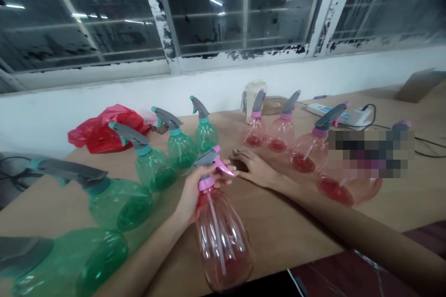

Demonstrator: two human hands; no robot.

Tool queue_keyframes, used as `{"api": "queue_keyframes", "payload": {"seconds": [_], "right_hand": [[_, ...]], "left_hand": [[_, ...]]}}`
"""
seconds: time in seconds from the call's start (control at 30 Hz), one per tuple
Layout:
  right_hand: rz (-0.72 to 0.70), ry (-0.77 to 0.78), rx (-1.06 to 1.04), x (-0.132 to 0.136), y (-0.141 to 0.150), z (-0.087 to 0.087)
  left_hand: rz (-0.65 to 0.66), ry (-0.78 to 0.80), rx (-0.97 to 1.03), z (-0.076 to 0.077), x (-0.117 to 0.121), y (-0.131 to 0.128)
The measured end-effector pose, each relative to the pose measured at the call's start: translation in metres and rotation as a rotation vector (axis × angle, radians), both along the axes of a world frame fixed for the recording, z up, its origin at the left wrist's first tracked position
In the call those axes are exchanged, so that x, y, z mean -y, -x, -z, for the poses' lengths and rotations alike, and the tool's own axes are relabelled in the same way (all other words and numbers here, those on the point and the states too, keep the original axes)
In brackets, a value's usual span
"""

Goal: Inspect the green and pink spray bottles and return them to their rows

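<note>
My left hand is wrapped round the neck of a clear pink spray bottle, just under its grey and pink trigger head. The bottle is tilted, its base toward me near the table's front edge. A thin dip tube shows inside it. Resting palm down on the table is my right hand, fingers stretched out and nothing in them. To its right stand several pink spray bottles in a row. Along the left runs a row of green spray bottles, the nearest cut off by the frame edge.
A red plastic bag lies at the back left. Behind the pink row are a pale container and a white power strip with black cables. A cardboard piece stands far right. Windows rise above the wooden table.
</note>
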State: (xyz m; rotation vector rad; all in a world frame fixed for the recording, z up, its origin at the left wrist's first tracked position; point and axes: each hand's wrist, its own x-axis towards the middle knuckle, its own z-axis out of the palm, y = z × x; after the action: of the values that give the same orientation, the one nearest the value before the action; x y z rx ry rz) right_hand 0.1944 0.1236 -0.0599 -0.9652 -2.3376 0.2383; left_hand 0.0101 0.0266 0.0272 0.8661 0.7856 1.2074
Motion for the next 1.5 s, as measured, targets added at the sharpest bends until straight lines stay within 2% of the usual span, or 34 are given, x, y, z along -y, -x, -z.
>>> {"api": "queue_keyframes", "payload": {"seconds": [0.13, 0.57, 0.77, 0.93, 1.13, 1.5], "right_hand": [[-0.007, -0.001, 0.013, 0.002, -0.002, 0.001], [-0.037, 0.050, -0.018, 0.006, -0.006, 0.000], [0.013, 0.052, 0.039, 0.010, -0.004, 0.000], [0.021, 0.055, 0.030, 0.011, -0.003, 0.002], [0.006, 0.053, 0.032, 0.012, -0.004, 0.001], [0.013, 0.042, 0.082, 0.014, -0.006, 0.002]], "left_hand": [[0.064, 0.015, 0.014, 0.000, 0.003, -0.004], [0.153, -0.052, 0.021, -0.006, 0.007, -0.002], [0.080, -0.026, -0.067, -0.005, 0.003, 0.000], [0.075, -0.017, -0.027, -0.004, -0.002, 0.005], [-0.012, 0.024, -0.005, -0.002, -0.003, 0.005], [0.059, 0.041, 0.082, -0.005, 0.005, 0.000]]}}
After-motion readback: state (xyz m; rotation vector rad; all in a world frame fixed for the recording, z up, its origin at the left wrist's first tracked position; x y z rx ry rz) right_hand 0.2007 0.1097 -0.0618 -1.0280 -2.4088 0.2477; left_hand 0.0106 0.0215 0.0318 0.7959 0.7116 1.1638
